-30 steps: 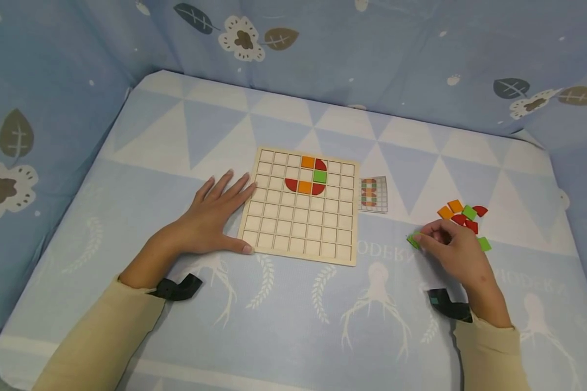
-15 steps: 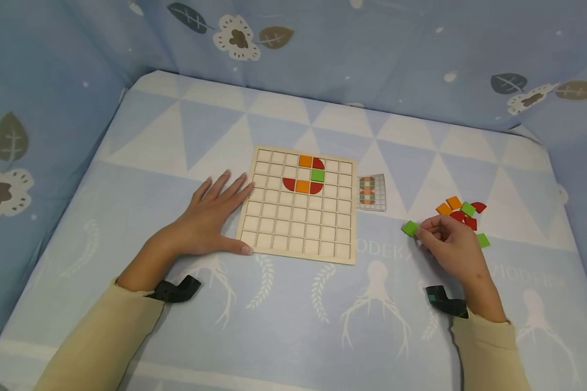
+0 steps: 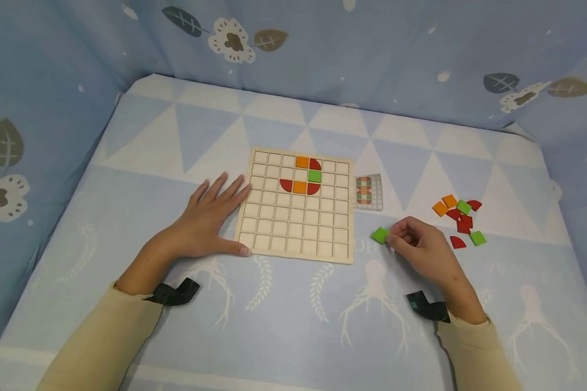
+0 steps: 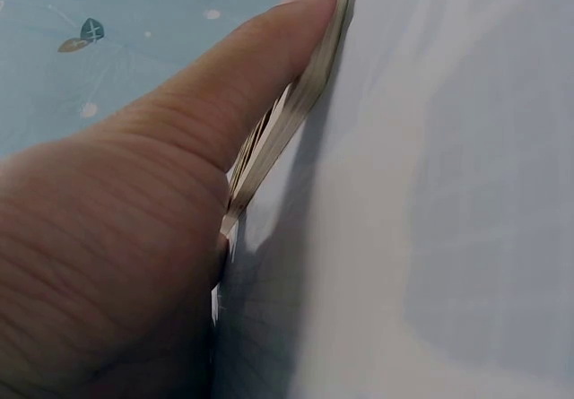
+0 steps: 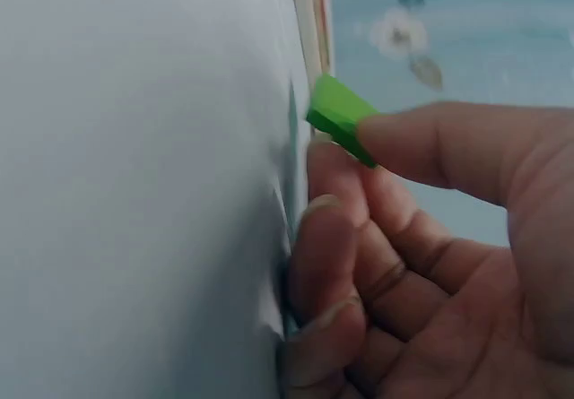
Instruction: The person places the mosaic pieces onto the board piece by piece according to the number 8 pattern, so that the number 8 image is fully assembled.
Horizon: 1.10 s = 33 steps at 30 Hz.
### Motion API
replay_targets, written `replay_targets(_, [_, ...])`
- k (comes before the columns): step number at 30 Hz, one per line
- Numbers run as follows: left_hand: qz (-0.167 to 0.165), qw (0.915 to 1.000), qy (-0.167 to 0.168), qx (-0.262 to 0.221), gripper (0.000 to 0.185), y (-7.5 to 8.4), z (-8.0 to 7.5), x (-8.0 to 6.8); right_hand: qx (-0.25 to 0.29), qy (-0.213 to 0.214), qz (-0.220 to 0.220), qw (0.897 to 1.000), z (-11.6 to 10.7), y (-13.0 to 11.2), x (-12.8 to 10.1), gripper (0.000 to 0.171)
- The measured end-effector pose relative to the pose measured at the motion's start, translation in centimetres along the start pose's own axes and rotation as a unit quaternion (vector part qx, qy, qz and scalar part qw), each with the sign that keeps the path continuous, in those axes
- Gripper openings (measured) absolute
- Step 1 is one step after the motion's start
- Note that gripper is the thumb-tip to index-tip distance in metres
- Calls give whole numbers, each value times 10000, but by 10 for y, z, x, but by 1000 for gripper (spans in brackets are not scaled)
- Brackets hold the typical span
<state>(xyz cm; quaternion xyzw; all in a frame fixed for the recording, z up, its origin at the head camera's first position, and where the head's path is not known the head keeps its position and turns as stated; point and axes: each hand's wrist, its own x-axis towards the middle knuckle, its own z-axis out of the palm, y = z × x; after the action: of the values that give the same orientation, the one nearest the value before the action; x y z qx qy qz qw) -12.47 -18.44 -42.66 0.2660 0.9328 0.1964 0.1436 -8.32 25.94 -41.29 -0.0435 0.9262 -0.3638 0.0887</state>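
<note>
Moved left from the loose pieces (image 3: 459,220), the right hand (image 3: 423,251) pinches a green tile (image 3: 380,235) at its fingertips near the board (image 3: 297,203).

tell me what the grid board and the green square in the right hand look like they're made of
Grid board: probably thin light wood, unfinished and matte; it is pale tan, and the left wrist view shows a thin layered edge.
Green square, pinched by the right hand: perhaps painted wood or plastic; flat, evenly coloured, with a crisp edge. Which one is unclear.
</note>
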Motion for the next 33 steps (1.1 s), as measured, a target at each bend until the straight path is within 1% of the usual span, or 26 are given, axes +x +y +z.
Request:
replay_targets(3, [-43,10000,-18,3,120,0,0,-2,242,-201,-181,9993,14,-13,3,10])
replay_targets(6, [-80,10000,-25,3,120,-1,0,-4,363,-369,-377,9979,24,-29,8,10])
replay_targets(11, [-67,9999,-89,-70,119,-1,1,-3,355,-458,-877,9945,28,-62,22,9])
replay_targets(14, [-55,9999,-133,-21,119,-1,1,-2,322,-555,-1162,9912,30,-82,38,7])
replay_targets(19, [8,9999,-110,69,119,-1,1,-1,256,-616,-1429,9875,37,-106,79,6])
replay_targets(21, [3,9999,-91,69,119,0,1,-1,225,-686,-1428,9871,41,-113,97,6])
replay_targets(26, [-79,9999,-85,29,119,0,-1,-3,-261,-1039,-1374,9847,51,-130,135,7])
replay_targets(29, [-111,9999,-108,-18,119,0,-2,-5,-569,-1214,-1401,9810,54,-138,149,6])
replay_targets(33, [-114,9999,-104,33,119,1,-5,-8,-813,-1343,-1367,9781,58,-145,158,5])
